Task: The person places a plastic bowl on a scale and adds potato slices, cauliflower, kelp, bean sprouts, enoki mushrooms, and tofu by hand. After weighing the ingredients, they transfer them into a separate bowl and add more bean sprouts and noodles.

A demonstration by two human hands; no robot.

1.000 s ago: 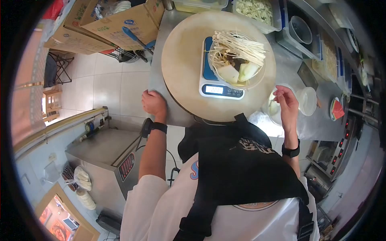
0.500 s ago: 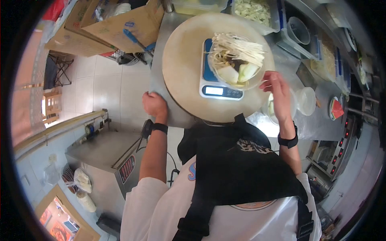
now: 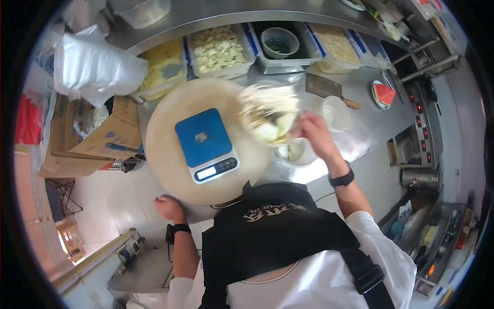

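"Head view, nearest first: what is held?"

"Left hand (image 3: 169,207) is on the near side of the scale (image 3: 205,143), fingers curled in, nothing visible in them. Right hand (image 3: 316,135) grasps the clear bowl (image 3: 248,126) by its rim; the bowl is right of the scale, over the edge of the round board (image 3: 160,139). Blurred; cannot tell whether it touches the board."

"Handling notes?"

"Enoki mushrooms (image 3: 270,100) heap above the rim. Judgement: keep the bowl level, pinch firmly and move slowly; a one-sided grip may let it tip, so a palm beneath would help."

"Surface?"

"Round board under the scale, steel counter (image 3: 378,126) under the board. Right of the scale, a second bowl (image 3: 310,158) with pale pieces (image 3: 294,151); beyond and farther right of the scale, a cleaver (image 3: 323,86)."

"Room?"

"Past the scale, a row of food tubs (image 3: 224,70), with a metal shelf (image 3: 247,11) farther back. Far right of the scale, a watermelon slice (image 3: 383,95) on a plate (image 3: 381,105)."
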